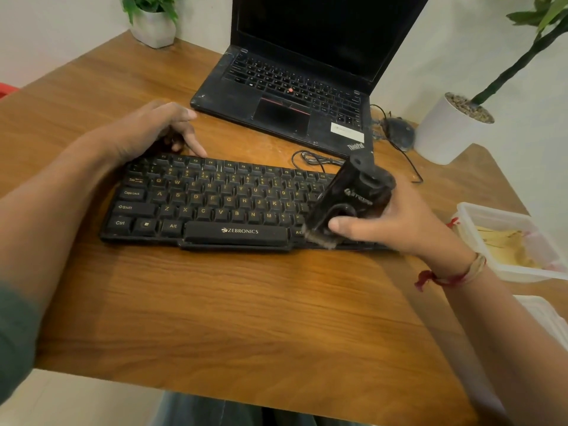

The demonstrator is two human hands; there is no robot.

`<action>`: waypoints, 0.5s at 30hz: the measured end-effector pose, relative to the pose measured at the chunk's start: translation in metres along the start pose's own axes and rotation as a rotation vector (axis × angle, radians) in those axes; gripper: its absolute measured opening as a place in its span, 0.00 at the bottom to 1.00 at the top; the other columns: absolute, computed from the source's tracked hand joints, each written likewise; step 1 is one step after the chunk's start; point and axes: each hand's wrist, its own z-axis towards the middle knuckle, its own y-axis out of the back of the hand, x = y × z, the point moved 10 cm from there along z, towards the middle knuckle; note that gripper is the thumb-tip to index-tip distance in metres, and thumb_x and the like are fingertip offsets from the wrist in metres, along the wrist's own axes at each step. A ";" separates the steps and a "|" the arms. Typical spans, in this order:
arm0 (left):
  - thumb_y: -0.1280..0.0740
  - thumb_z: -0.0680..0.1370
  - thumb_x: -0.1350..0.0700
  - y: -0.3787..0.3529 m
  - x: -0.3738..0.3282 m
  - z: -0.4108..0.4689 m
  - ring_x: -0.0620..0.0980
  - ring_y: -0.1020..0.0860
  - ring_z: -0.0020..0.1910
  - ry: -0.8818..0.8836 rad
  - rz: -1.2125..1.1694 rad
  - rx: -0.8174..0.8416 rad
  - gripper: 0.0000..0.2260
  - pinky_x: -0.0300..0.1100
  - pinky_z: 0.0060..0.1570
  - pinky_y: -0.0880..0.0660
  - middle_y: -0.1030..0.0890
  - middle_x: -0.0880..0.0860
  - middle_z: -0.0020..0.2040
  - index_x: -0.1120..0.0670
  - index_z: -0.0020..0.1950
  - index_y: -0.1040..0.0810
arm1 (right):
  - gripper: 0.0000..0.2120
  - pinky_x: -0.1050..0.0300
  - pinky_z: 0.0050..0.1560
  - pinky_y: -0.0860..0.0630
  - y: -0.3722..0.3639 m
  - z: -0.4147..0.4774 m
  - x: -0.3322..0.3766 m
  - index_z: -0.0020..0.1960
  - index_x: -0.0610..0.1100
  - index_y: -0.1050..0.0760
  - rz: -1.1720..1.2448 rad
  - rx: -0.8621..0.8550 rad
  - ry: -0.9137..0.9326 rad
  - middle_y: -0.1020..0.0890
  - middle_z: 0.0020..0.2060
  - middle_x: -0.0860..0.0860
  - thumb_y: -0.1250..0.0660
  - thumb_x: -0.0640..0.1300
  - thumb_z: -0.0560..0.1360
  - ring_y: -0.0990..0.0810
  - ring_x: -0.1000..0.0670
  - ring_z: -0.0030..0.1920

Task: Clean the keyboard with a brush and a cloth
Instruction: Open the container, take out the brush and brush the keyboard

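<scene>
**Q:** Head view. Which step is in hand?

**A:** Brushing, by the look of it. The right hand (396, 222) is closed around the black plastic-bodied brush (347, 195), with the thumb laid across its lower body. The pale bristles touch the near right part of the black keyboard with gold-lettered keys (209, 207), just beside the right Alt key. The left hand (153, 130) curls its fingers over the keyboard's far left corner and grips it there. The keyboard lies flat across the middle of the brown wooden table (215, 318), in front of the open black laptop (292, 96).

**Q:** What does the next move call for?

**A:** Probably strokes along the key rows, with the bristles worked into the gaps between keys. The left-hand grip should hold the keyboard firm so that it does not slide. The wiping step is not yet begun, and neither hand holds a cloth.

**Q:** Which containers are present, and what do they hold?

**A:** There are three.
- A clear rectangular plastic tub (491, 209) stands at the table's right edge, near the right wrist. It holds something flat and yellowish; I cannot tell whether that is the cloth.
- A white round pot (442, 133) at the far right corner holds gravel and a green plant stem.
- A second white pot (153, 32) at the far left corner holds a leafy green plant.
</scene>
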 end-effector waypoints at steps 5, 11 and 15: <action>0.44 0.70 0.35 -0.003 -0.006 -0.002 0.54 0.30 0.37 -0.001 0.012 -0.010 0.27 0.47 0.45 0.34 0.26 0.54 0.34 0.53 0.36 0.14 | 0.13 0.52 0.42 0.21 0.011 0.005 -0.014 0.47 0.42 0.22 -0.164 -0.094 -0.091 0.16 0.40 0.48 0.23 0.43 0.65 0.18 0.51 0.42; 0.44 0.72 0.39 0.001 0.000 0.002 0.47 0.28 0.34 0.036 0.001 -0.072 0.25 0.37 0.39 0.30 0.26 0.54 0.37 0.60 0.44 0.19 | 0.12 0.52 0.44 0.21 0.005 0.007 -0.002 0.48 0.43 0.21 -0.112 -0.002 -0.072 0.15 0.42 0.51 0.23 0.41 0.66 0.18 0.54 0.43; 0.44 0.73 0.41 0.005 0.010 0.006 0.44 0.28 0.36 0.042 0.026 -0.114 0.30 0.36 0.39 0.31 0.27 0.51 0.39 0.66 0.56 0.24 | 0.12 0.56 0.44 0.20 0.021 0.016 -0.014 0.49 0.44 0.22 -0.226 -0.070 -0.104 0.17 0.41 0.51 0.24 0.44 0.67 0.18 0.51 0.44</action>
